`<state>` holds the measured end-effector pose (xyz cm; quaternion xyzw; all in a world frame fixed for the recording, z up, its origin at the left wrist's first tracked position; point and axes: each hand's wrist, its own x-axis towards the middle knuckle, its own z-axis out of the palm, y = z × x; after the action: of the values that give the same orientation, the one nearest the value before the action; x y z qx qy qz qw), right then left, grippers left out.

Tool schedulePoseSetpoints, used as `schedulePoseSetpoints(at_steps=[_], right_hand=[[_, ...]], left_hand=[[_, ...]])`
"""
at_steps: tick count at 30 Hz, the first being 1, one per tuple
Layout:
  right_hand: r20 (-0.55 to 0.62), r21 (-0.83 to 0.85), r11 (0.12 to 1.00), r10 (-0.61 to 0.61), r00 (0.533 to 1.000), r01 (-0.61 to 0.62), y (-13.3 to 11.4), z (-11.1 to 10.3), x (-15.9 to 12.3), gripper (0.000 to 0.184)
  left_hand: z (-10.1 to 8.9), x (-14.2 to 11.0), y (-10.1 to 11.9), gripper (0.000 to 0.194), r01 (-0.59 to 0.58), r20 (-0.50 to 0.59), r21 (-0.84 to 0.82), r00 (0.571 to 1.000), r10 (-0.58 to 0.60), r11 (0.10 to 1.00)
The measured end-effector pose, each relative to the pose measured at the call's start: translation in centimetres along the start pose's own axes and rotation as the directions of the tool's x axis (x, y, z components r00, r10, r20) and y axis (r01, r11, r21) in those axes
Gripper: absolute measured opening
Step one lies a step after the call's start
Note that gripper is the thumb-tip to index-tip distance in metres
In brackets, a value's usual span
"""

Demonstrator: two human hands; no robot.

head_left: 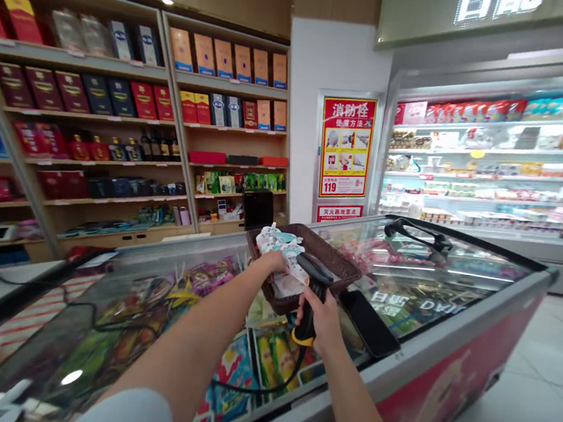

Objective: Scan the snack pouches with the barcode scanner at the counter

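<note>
My right hand [321,319] is wrapped round the handle of a black barcode scanner [315,275] with a yellow trim at its base. The scanner's head points toward a brown woven basket [350,268] standing on the glass top of a chest freezer [456,317]. Over the basket's near left part, my left hand [276,263] grips a white-and-teal plastic packet [281,240]; its fingertips are partly hidden. From the scanner's handle a black cable [272,391] curves left over the freezer. A black phone [370,322] lies on the freezer edge, right of my right hand.
Bagged frozen goods [231,380] show through the freezer glass. A black handle [417,233] sits on its far right lid. Shelves of boxed goods [122,97] line the left wall; a lit refrigerated display [492,169] stands at the right. A dark screen [258,210] rises behind the basket.
</note>
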<state>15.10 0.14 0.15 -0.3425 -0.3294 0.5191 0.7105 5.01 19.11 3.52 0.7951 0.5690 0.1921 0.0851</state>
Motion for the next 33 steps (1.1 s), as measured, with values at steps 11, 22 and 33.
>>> schedulePoseSetpoints(at_steps=[11, 22, 33], right_hand=[[-0.019, -0.005, 1.0, 0.022, 1.0, -0.022, 1.6, -1.1, 0.4, 0.043], [0.004, -0.057, 0.998, 0.005, 1.0, -0.005, 2.0, -0.9, 0.5, 0.041], [0.356, -0.292, 0.956, 0.128, 0.926, -0.02, 2.2, 5.0, 0.0, 0.033]], left_hand=[[-1.0, 2.9, -3.3, 0.028, 0.005, 0.212, 0.165, 0.976, -0.04, 0.986], [-3.4, -1.3, -4.3, 0.01, 0.135, -0.122, -0.784, 0.923, -0.364, 0.606], [-2.8, -11.1, -12.6, 0.016, -0.096, -0.055, -0.995, 0.787, -0.614, -0.034]])
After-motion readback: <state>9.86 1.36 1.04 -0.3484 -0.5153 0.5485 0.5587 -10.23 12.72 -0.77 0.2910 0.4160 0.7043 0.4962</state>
